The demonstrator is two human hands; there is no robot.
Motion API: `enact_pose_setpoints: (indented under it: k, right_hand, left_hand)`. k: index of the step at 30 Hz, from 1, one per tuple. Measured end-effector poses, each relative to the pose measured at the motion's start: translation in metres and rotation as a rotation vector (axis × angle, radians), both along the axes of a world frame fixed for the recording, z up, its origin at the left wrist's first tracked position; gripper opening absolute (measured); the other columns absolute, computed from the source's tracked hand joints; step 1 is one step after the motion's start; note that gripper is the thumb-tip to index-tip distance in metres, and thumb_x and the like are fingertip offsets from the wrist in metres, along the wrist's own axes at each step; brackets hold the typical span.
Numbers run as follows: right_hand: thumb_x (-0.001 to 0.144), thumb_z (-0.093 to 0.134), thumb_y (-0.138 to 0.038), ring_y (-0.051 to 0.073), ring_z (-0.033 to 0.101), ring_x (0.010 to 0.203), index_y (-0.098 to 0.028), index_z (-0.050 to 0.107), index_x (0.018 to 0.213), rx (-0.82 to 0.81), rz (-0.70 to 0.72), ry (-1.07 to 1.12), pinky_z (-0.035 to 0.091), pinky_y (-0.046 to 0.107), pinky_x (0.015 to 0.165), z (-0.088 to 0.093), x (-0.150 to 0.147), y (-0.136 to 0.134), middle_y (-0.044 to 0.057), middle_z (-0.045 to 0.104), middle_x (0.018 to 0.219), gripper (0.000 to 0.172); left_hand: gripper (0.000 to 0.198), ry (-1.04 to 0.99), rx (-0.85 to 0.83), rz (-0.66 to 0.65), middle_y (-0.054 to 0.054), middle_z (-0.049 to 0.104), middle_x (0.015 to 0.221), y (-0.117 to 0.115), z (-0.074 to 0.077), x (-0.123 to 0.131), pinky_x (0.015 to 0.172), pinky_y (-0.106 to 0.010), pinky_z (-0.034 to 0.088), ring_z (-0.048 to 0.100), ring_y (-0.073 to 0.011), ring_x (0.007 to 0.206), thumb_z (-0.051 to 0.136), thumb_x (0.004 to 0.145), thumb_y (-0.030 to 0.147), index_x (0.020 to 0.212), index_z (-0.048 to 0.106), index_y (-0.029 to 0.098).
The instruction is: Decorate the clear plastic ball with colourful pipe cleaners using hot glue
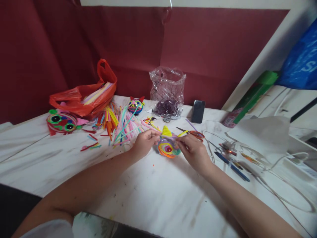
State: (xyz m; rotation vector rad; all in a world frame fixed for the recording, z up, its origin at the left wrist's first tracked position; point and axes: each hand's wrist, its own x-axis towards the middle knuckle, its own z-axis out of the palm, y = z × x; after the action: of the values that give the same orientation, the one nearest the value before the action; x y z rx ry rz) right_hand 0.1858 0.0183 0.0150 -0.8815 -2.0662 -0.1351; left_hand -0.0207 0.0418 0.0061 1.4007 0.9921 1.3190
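Note:
Between my hands is a small round figure (168,150) wound from coloured pipe cleaners, with one big ringed eye and a pointed yellow horn (166,131). My left hand (145,144) is closed in a pinch at its upper left. At its upper right, my right hand (194,150) also pinches with fingertips together. A pale purple pipe cleaner (168,136) runs across the figure's top from one hand to the other, and its ends are hidden by fingers. A yellow pipe cleaner (183,133) pokes out by my right fingers. Scissors (196,134) with orange handles lie just behind.
A red plastic bag (81,97), loose pipe cleaners (126,127) and two finished-looking figures, one large (63,123) and one small (136,105), are at left. Behind stand a clear bag (167,92) and a phone (198,111). Cables and a blue pen-like tool (232,167) lie right.

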Motion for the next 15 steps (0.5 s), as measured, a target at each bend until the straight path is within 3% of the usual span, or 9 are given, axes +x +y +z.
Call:
enact_pose_setpoints:
  k: [4, 10, 15]
  right_hand:
    - [0.095, 0.048, -0.020, 0.021, 0.061, 0.076, -0.018, 0.066, 0.091, 0.073, -0.045, -0.082, 0.050, 0.033, 0.068, 0.001, 0.005, 0.006, 0.009, 0.066, 0.079, 0.018]
    - [0.095, 0.044, -0.014, 0.021, 0.059, 0.080, -0.019, 0.068, 0.093, 0.069, -0.048, -0.215, 0.047, 0.031, 0.067, 0.000, 0.013, 0.011, 0.010, 0.065, 0.087, 0.024]
    - [0.092, 0.046, -0.010, 0.021, 0.058, 0.078, -0.018, 0.068, 0.092, 0.109, -0.048, -0.299, 0.048, 0.031, 0.067, -0.001, 0.012, 0.011, 0.010, 0.065, 0.087, 0.024]
  left_hand:
    - [0.012, -0.024, 0.000, 0.114, -0.001, 0.067, 0.074, 0.010, -0.011, -0.002, 0.071, -0.027, 0.045, 0.058, -0.0137, 0.070, 0.068, 0.068, 0.024, 0.078, 0.068, 0.017]
    - [0.020, -0.084, -0.029, 0.021, -0.004, 0.070, 0.091, 0.009, -0.020, 0.003, 0.087, -0.030, 0.044, 0.061, -0.0177, 0.090, 0.072, 0.070, 0.030, 0.085, 0.070, 0.017]
    - [0.024, -0.153, -0.076, -0.015, -0.003, 0.068, 0.089, 0.012, -0.028, 0.010, 0.085, -0.031, 0.045, 0.060, -0.0163, 0.086, 0.076, 0.066, 0.027, 0.085, 0.066, 0.016]
